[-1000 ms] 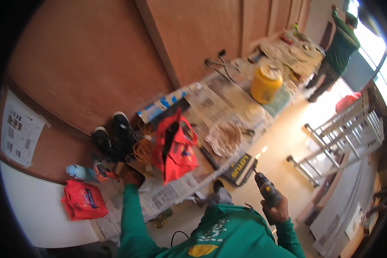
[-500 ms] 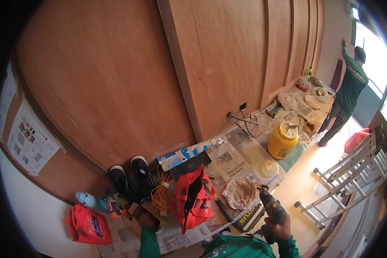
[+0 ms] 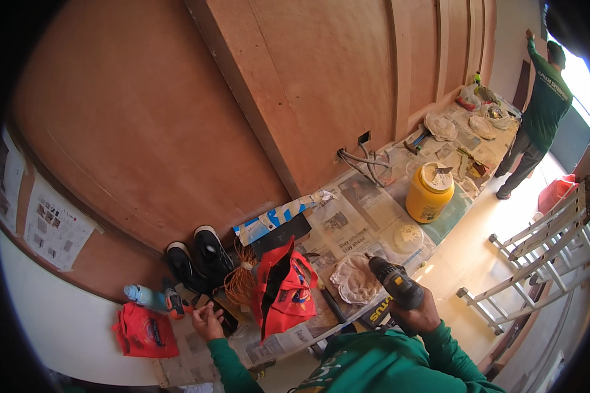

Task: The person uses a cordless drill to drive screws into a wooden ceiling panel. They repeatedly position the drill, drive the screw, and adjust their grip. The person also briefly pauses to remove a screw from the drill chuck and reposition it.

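My right hand (image 3: 421,316) grips a black and yellow cordless drill (image 3: 403,289) by its handle, chuck pointing up and to the left, over the front edge of the newspaper-covered bench (image 3: 347,223). On the left, my left hand (image 3: 208,322) is raised palm up with fingers curled together; anything small between them cannot be made out. Just beside it sits an open cardboard box (image 3: 228,319), partly hidden by the hand. Close by are a second, orange and black drill (image 3: 175,303), a coil of orange cord (image 3: 241,281) and an upright red bag (image 3: 285,295).
Black shoes (image 3: 210,255) stand against the wooden wall (image 3: 144,131). A blue bottle (image 3: 147,297) and another red bag (image 3: 145,333) lie at left. A yellow tub (image 3: 429,196) stands on the bench. An aluminium ladder (image 3: 537,262) is at right; a person (image 3: 545,98) works beyond.
My left hand has come up out of the cardboard box, moving slightly left, fingers curled. The right hand has raised the drill up and to the left.
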Action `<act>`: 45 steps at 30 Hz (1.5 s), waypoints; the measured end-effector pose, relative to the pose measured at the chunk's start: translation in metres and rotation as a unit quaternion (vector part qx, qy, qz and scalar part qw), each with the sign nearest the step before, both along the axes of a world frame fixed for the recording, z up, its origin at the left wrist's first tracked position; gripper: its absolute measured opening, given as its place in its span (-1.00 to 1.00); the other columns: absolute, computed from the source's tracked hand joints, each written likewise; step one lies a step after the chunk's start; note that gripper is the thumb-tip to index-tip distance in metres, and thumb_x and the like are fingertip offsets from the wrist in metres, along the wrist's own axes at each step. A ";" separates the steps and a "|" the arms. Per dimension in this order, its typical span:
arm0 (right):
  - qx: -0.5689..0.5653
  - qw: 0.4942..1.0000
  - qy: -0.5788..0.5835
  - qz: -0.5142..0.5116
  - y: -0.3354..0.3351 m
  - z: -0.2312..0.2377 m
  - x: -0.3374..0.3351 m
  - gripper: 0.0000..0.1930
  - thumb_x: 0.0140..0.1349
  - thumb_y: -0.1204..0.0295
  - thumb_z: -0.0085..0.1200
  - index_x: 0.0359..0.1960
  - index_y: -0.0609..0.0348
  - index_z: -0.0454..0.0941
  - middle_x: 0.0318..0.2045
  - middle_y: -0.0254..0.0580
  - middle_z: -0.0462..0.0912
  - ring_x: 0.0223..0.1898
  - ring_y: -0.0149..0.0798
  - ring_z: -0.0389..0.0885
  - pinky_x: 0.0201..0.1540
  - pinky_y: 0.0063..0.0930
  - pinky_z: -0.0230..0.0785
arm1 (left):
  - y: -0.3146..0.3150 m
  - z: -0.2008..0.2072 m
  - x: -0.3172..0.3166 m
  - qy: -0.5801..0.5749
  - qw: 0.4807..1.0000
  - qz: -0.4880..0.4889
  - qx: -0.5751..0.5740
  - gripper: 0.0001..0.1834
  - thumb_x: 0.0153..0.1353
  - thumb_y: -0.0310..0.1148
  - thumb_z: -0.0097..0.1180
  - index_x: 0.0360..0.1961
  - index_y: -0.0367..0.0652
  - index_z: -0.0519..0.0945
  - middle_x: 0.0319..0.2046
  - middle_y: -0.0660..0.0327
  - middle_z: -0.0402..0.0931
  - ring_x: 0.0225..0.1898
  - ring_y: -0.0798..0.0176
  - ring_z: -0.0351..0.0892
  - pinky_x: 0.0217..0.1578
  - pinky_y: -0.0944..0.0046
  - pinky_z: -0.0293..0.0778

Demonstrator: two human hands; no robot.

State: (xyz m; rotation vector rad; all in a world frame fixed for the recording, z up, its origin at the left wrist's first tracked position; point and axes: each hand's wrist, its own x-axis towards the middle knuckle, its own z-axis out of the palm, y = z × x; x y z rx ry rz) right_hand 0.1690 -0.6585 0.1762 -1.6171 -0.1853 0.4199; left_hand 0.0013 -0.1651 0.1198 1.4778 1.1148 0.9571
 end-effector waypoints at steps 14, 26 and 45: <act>-0.054 0.988 -0.075 0.121 -0.072 -0.023 0.058 -0.53 0.07 0.39 0.39 0.02 0.27 0.58 -0.23 -0.10 0.73 -0.21 -0.26 0.70 -0.08 -0.32 0.55 | -0.236 0.070 0.116 -0.075 0.964 -0.211 -0.145 -0.86 0.44 -0.27 0.15 -0.11 -0.06 0.56 -0.42 0.31 0.59 -0.56 0.48 0.49 -0.57 0.44 0.52; 0.019 0.977 -0.126 0.172 -0.092 -0.022 0.086 -0.51 -0.05 0.35 0.34 -0.04 0.22 0.56 -0.27 0.16 0.69 -0.20 0.24 0.68 -0.12 -0.11 0.52 | -0.305 0.061 0.156 -0.075 0.932 -0.242 -0.258 -0.78 0.44 -0.28 0.17 0.00 -0.13 0.64 -0.22 0.30 0.68 -0.41 0.52 0.58 -0.45 0.51 0.52; 0.021 0.958 -0.244 0.146 -0.031 -0.031 0.123 -0.38 -0.09 0.25 0.43 0.05 0.19 0.53 -0.32 -0.01 0.64 -0.29 0.13 0.66 -0.23 -0.13 0.51 | -0.259 0.045 0.280 -0.022 0.880 -0.257 -0.398 -0.74 0.41 -0.22 0.22 0.05 -0.04 0.62 -0.21 0.41 0.56 -0.31 0.51 0.53 -0.25 0.44 0.56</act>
